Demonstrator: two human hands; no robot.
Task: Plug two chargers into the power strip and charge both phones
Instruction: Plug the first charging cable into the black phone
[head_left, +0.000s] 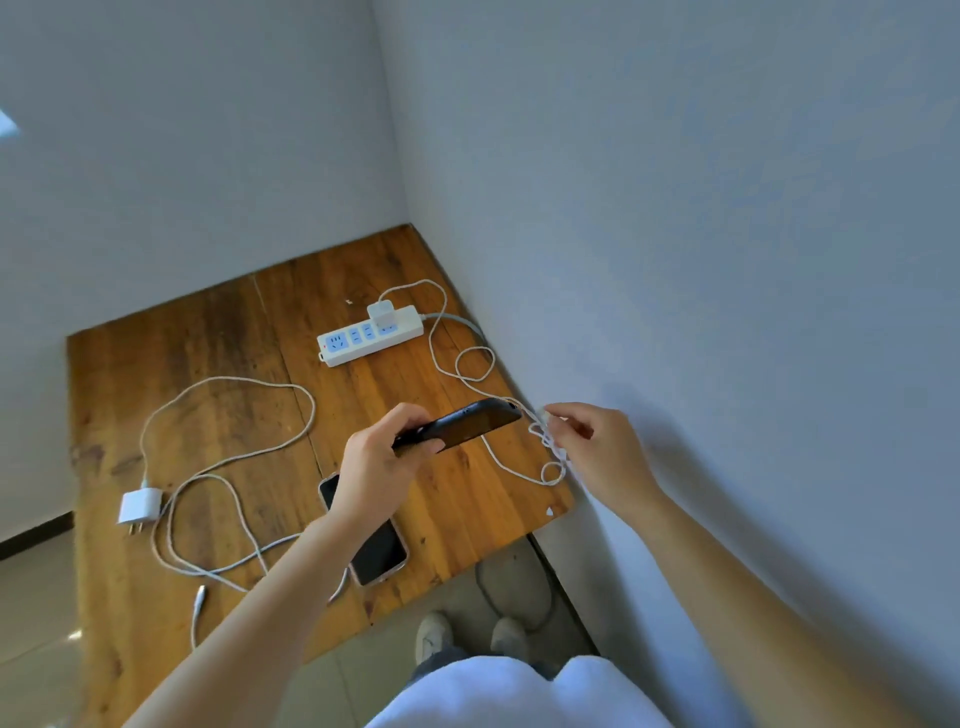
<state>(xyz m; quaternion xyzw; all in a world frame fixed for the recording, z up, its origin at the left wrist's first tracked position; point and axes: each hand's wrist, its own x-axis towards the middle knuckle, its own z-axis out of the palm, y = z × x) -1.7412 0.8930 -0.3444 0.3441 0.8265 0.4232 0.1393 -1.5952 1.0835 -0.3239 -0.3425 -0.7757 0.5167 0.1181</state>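
Fingers of the left hand (382, 462) are curled round one end of a dark, slim rectangular phone (462, 423), thumb on its near edge and the other fingers wrapped over the far edge, so the phone is held raised above the worn brown wooden table (218, 332) with its free end pointing toward the right hand (597, 447). That right hand pinches the small white plug end of a thin white charging cable (441, 358) between thumb and forefinger, the remaining fingers loosely bent; the plug tip sits just beside the phone's free end, and whether the two touch cannot be told. From the pinch the cable drops in small loops below the fingers, then runs away across the table to a white cube charger (380, 313) seated in the far socket of a white power strip with blue socket faces (370, 335), well beyond both hands. Directly beneath the left wrist a second dark phone in a pinkish case (382, 551) lies flat, screen up, partly hidden by the forearm. Well to the left of the left hand, a second white cube charger (140, 508) lies unplugged on the wood with its prongs showing, its long white braided cable (234, 452) sprawled in wide loops and its free connector near the table's front edge.
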